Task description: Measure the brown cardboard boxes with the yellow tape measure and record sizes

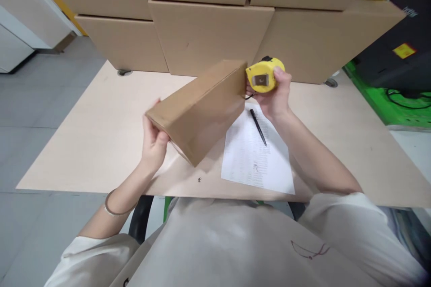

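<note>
Part of right hand [275, 100] hidden behind tape measure [269, 71].

Six large cardboard boxes [212, 31] show at twelve o'clock, three above three. One smaller carton [210, 119] is central, with two hands: left hand [155, 143] towards nine, right hand [274, 98] towards two. One tape measure [266, 76] at two, one pen [258, 127] at three, one sheet [235, 157] at four, one bracelet [116, 214] at eight.
</note>
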